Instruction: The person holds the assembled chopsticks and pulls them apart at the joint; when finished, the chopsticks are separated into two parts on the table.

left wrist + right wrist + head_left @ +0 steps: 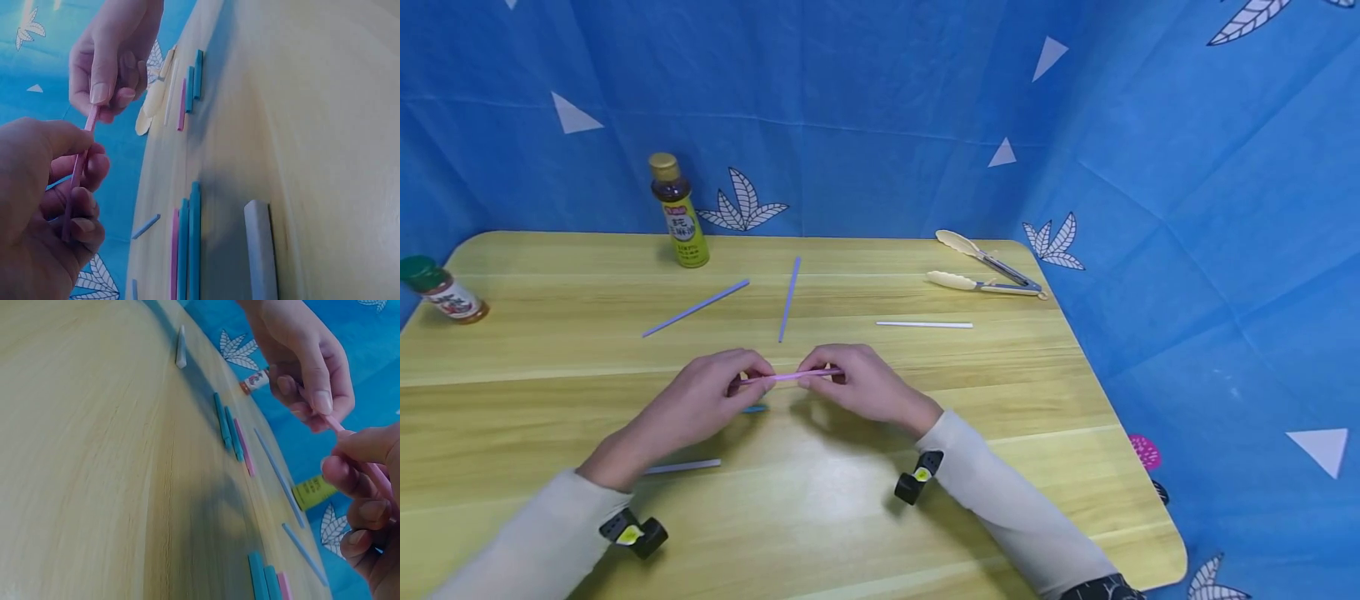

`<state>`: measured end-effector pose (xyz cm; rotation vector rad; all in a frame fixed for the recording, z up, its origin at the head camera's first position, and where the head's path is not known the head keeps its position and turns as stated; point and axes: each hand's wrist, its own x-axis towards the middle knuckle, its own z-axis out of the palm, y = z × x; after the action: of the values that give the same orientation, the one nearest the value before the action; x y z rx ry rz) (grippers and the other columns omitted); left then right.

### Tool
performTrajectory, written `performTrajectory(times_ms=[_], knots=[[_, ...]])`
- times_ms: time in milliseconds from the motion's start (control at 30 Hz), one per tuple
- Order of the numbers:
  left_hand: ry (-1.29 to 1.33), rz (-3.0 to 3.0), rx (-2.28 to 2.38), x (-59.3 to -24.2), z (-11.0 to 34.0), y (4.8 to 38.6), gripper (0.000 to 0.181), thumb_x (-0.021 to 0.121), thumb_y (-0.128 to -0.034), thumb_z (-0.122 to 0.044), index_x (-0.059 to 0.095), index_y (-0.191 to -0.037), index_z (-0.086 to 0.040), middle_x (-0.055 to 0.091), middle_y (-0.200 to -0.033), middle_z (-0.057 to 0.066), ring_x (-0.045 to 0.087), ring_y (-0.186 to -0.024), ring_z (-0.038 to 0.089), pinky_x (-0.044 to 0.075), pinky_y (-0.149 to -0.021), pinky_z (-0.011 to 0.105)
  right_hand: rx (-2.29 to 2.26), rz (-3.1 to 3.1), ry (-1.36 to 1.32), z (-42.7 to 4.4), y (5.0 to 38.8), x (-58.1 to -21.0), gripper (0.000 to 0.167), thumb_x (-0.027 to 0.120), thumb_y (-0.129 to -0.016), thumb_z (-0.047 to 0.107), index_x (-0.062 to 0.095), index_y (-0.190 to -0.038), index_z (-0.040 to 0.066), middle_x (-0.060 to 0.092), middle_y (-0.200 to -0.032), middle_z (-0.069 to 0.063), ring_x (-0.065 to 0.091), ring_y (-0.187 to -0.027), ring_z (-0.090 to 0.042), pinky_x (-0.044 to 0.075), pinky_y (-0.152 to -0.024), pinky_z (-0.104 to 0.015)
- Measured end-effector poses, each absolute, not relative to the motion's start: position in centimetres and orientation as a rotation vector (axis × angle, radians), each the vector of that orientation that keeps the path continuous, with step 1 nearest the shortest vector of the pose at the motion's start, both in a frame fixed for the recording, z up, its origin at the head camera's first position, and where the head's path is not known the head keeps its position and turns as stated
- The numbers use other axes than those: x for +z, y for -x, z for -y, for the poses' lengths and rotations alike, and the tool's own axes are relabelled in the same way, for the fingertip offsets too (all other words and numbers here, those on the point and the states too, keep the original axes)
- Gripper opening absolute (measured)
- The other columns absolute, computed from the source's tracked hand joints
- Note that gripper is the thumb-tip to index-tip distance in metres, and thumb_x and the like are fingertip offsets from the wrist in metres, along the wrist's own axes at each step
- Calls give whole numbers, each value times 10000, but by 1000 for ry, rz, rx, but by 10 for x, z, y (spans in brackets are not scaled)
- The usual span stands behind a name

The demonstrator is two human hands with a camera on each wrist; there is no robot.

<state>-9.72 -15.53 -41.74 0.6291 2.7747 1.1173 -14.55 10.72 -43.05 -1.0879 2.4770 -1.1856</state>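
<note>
A thin pink straw-like stick (790, 376) stretches between both hands above the table. Its left part is pinched by the thumb and fingers of my left hand (703, 398). My right hand (867, 385) pinches the other end, a short way from the left. In the left wrist view, the stick's lower end shows against the curled left fingers (87, 226). Under the left hand lie teal sticks (222, 422) and a pink stick (245, 447), side by side. A second similar group, with a teal stick (198, 75), lies below the right hand; the head view hides it.
Two purple sticks (696, 308) and a white stick (923, 325) lie farther back; another pale stick (683, 467) is by the left wrist. Tongs (1000, 279) rest at back right. A yellow-labelled bottle (681, 218) and a green-capped jar (447, 292) stand at back left.
</note>
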Motion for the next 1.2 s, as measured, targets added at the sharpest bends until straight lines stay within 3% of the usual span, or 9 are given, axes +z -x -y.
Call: performTrajectory(times_ms=[200,400,633,1067,1200], knots=[[-601,-2804,1127,-418,149,96,40,754,-1051,-199,762,-1090,-207,593,-817,-66,482,-678,108,413,-585,254,-1181,-2500,1075,-113,144,-431,135,747,-1055,232,795,-1117,123,724,-925,59,443,-671,-24,384,-624,-199],[-593,-2820,1148,-419,144,95,40,763,-1044,-194,752,-1079,-211,628,-883,-61,489,-706,119,422,-601,258,-1200,-2522,1075,-118,142,-431,99,737,-1053,219,798,-1091,151,743,-937,60,432,-674,-11,384,-630,-197],[-613,-2855,1172,-423,136,95,29,721,-1077,-218,745,-1087,-204,683,-1013,-43,553,-834,141,485,-722,285,-1224,-2595,1091,-125,141,-432,93,750,-1047,205,799,-1076,133,758,-969,30,475,-697,-25,423,-646,-201],[-695,-2934,1211,-425,132,93,36,690,-1088,-163,724,-1076,-157,593,-937,-32,515,-801,131,446,-677,271,-1244,-2655,1234,-131,141,-433,73,752,-1045,189,799,-1062,135,772,-967,25,561,-762,-42,508,-688,-223],[-584,-2975,1225,-422,150,94,59,683,-1095,-178,721,-1103,-133,611,-947,-9,516,-802,150,438,-666,267,-1312,-2663,1097,-148,148,-434,69,755,-1046,171,798,-1056,117,777,-960,0,600,-782,-54,536,-697,-219]])
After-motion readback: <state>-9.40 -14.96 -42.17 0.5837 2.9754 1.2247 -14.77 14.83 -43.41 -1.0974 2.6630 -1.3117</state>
